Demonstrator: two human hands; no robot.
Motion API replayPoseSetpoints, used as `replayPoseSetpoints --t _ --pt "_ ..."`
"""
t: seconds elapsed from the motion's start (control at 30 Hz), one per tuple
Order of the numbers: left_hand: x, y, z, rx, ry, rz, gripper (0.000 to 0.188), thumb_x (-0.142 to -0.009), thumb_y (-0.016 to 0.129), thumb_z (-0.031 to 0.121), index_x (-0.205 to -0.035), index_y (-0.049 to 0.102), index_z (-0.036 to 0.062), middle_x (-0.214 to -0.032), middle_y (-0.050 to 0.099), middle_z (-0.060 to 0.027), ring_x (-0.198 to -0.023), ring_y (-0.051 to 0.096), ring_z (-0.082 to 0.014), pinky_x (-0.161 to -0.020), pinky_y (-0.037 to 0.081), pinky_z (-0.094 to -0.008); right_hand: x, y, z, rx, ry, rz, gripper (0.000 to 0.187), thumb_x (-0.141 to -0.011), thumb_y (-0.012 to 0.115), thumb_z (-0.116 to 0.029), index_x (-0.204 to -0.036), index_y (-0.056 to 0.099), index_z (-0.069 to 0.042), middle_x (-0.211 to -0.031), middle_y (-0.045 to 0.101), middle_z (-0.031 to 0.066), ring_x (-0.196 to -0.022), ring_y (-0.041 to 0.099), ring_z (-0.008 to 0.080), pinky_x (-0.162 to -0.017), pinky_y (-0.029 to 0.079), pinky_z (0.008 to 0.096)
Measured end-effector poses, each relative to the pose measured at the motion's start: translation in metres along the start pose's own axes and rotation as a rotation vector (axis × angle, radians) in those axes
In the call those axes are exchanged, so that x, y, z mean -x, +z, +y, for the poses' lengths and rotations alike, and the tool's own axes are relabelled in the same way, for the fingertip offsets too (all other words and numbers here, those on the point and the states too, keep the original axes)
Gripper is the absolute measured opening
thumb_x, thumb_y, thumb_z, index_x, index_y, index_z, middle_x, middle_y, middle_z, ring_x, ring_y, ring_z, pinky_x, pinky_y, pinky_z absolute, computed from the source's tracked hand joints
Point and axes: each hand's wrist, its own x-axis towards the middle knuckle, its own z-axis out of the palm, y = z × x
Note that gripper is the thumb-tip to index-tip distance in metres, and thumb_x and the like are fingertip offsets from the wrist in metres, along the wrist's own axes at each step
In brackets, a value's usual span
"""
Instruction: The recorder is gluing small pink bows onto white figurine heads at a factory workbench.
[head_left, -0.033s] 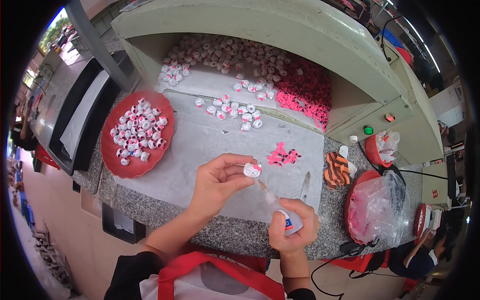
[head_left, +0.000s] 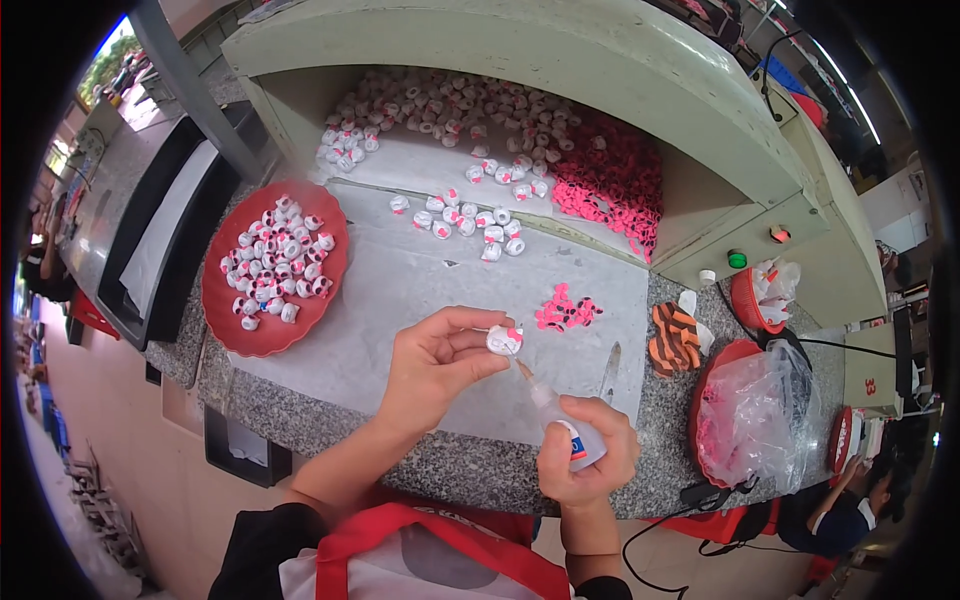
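Between the thumb and fingers of my left hand (head_left: 432,362) is a small white figurine head (head_left: 504,340) with a pink patch. My right hand (head_left: 590,452) grips a translucent squeeze bottle (head_left: 560,415) with a coloured label. Its narrow nozzle points up at the underside of the head, touching it or very close. Beyond my right hand lies a small pile of pink pieces (head_left: 567,308) with dark spots. Several similar white heads (head_left: 465,218) stand in a loose group farther back on the white paper sheet (head_left: 380,300).
On the left sits a red scalloped bowl (head_left: 330,290) of finished-looking heads. The shelf (head_left: 520,45) holds many white heads and a heap of pink pieces (head_left: 610,190). A knife-like blade (head_left: 611,370), striped cloth (head_left: 674,340) and bowl with a plastic bag (head_left: 755,410) lie right. A person (head_left: 845,510) sits far right.
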Motion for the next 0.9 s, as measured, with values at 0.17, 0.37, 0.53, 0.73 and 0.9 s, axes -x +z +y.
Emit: replayPoseSetpoints --t 0.17,0.37,0.53,0.73,0.9 --pt "-0.001 -0.003 -0.001 0.034 -0.026 -0.002 0.035 -0.070 0.058 -0.012 -0.103 0.051 -0.0041 -0.100 0.058 -0.0149 -0.092 0.058 -0.0224 -0.080 0.048 -0.0308 0.001 0.000 0.003 0.019 -0.003 0.045 0.024 -0.065 0.058 -0.003 -0.087 0.053 0.003 -0.065 0.058 0.0095 -0.044 0.052 0.0175 -0.040 0.041 0.0259" --pt "-0.002 -0.003 -0.002 0.009 0.000 0.021 0.036 -0.069 0.059 -0.012 -0.103 0.051 -0.0039 -0.101 0.057 -0.0154 -0.093 0.058 -0.0230 -0.080 0.047 -0.0315 0.004 -0.005 -0.004 0.009 0.182 -0.012 0.018 -0.067 0.059 -0.011 -0.081 0.058 0.001 -0.069 0.060 0.0104 -0.055 0.058 0.0182 -0.052 0.046 0.0254" --pt "-0.003 -0.001 -0.004 0.011 0.050 0.010 0.034 -0.069 0.058 -0.014 -0.102 0.052 -0.0037 -0.099 0.057 -0.0132 -0.093 0.057 -0.0206 -0.079 0.048 -0.0290 0.003 0.001 -0.004 -0.009 0.210 0.011 0.016 -0.069 0.058 -0.010 -0.080 0.057 0.001 -0.069 0.061 0.0102 -0.055 0.058 0.0168 -0.050 0.045 0.0247" --pt "-0.006 -0.006 -0.007 -0.088 0.102 0.077 0.034 -0.070 0.058 -0.013 -0.102 0.053 -0.0029 -0.098 0.057 -0.0098 -0.087 0.057 -0.0144 -0.074 0.047 -0.0241 -0.009 -0.007 0.029 -0.339 0.805 0.164 0.014 -0.072 0.055 -0.007 -0.083 0.057 0.002 -0.071 0.060 0.0102 -0.059 0.058 0.0153 -0.050 0.045 0.0237" --pt "-0.010 -0.003 -0.011 -0.073 0.021 0.049 0.033 -0.071 0.058 -0.011 -0.103 0.053 -0.0023 -0.097 0.058 -0.0089 -0.086 0.057 -0.0125 -0.073 0.047 -0.0224 0.013 0.007 0.111 -0.208 0.995 -0.040 0.016 -0.072 0.058 -0.010 -0.084 0.059 0.000 -0.080 0.061 0.0131 -0.070 0.061 0.0212 -0.053 0.047 0.0283"
